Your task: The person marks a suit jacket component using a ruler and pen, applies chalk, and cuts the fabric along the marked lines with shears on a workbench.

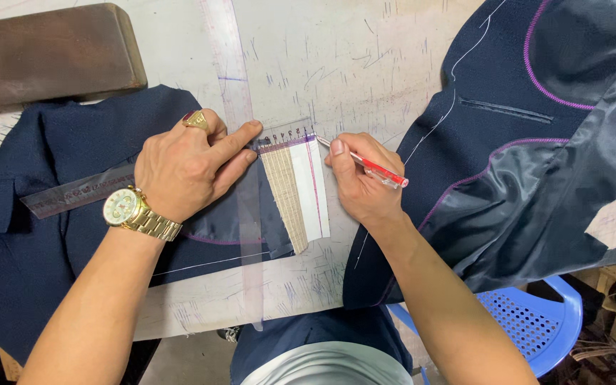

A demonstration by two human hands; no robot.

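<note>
At the centre of the head view, we find the left hand [183, 165] pressed flat on a clear plastic ruler [80, 191], fingers extended and the forefinger reaching to the ruler's right end; it clasps nothing, only bears down. It wears a gold ring and a gold wristwatch [124, 207]. The ruler lies at a slant across a navy jacket panel [30, 235] spread over the left half of the frame.

Just right of centre, the right hand [361, 182] is closed around a red pen [365, 164], held in a writing grip with the tip at the ruler's right end. The tip meets the upper edge of a small pocket piece [297, 196], white with a tan woven strip and magenta piping, lying on the panel's right edge.

We judge the marking to be in its early part: no fresh pen line is apparent on the piece, though we cannot rule out a fine one.

At the right of the frame lies a second navy jacket section [507, 142] with grey lining and magenta piping, its welt pocket already made. The scored cutting table [351, 57] carries both. At upper left sits a brown padded block [48, 53]; at lower right, a blue plastic chair [536, 321].
</note>
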